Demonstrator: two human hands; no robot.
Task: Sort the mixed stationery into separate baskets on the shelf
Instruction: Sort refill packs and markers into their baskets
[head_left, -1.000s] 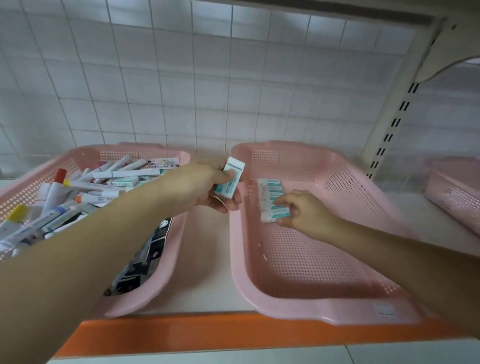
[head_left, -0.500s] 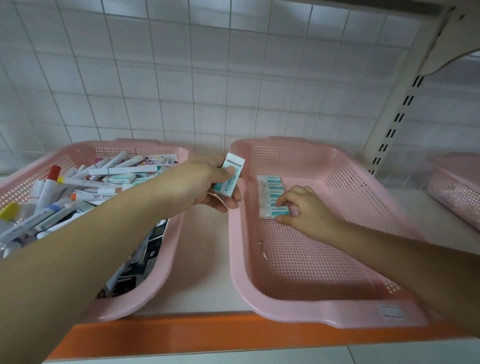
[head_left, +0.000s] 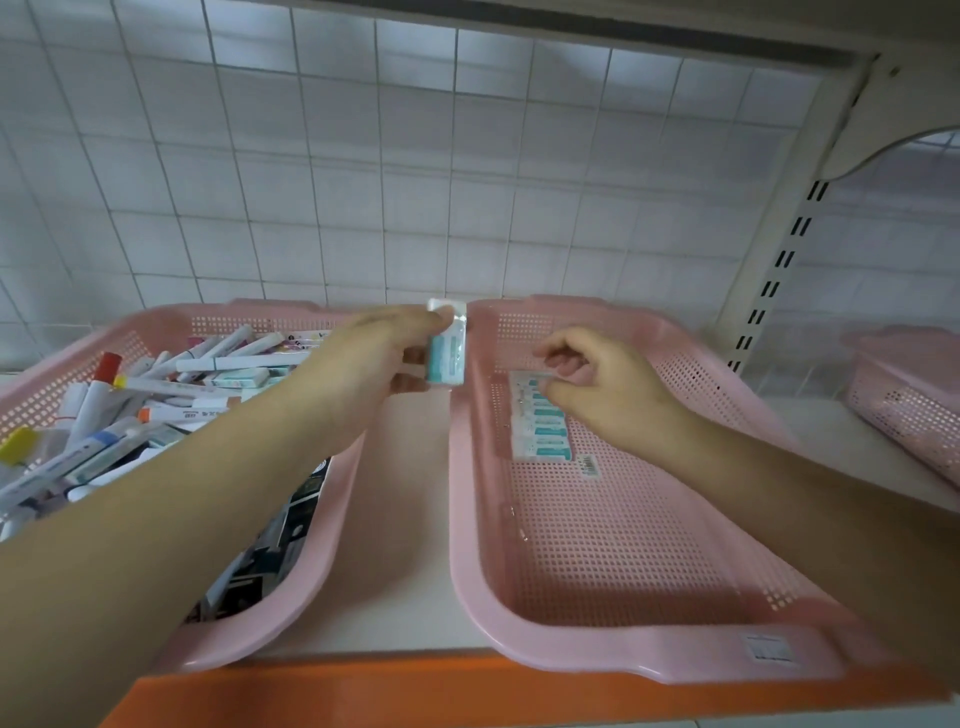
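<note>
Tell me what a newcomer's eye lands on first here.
First the left hand, pinching a white-and-teal eraser at centre, by the near-left rim of the right basket. Then the right hand, fingers curled over a row of erasers on that basket's floor. Last, the heap of markers filling the left basket.

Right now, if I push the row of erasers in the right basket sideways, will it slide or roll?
Probably slide: the erasers look like flat blocks lying on the perforated floor of the right basket. They seem separate, small pieces, so the row may break apart rather than move together.
</note>
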